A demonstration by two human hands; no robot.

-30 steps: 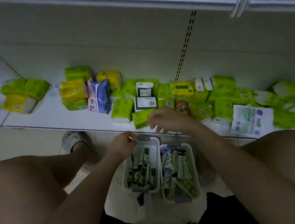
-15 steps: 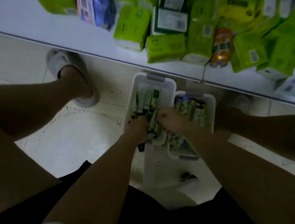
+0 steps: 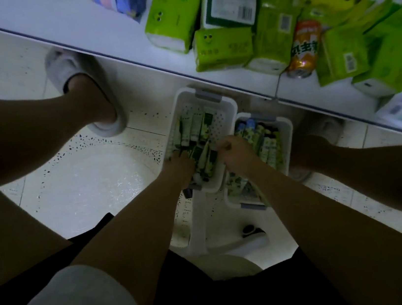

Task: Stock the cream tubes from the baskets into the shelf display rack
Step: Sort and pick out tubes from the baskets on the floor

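Observation:
Two white baskets stand side by side on the floor below the shelf edge. The left basket (image 3: 179,103) holds green and white cream tubes (image 3: 195,127). The right basket (image 3: 287,127) holds more tubes (image 3: 266,140), some with blue caps. My left hand (image 3: 179,164) reaches down into the left basket, its fingertips buried among the tubes. My right hand (image 3: 233,151) is curled over the rim where the two baskets meet, its fingers closed at the ends of tubes in the left basket.
A low white shelf (image 3: 100,34) runs across the top, with green tissue packs (image 3: 172,14) and an orange can (image 3: 305,47) lying on it. My slippered foot (image 3: 75,74) rests left of the baskets. A white stool (image 3: 201,232) is under me, my knees on either side.
Both hands dropped from the shelf edge down into the baskets, and my view tilted down. Over the last half second the hands have barely shifted.

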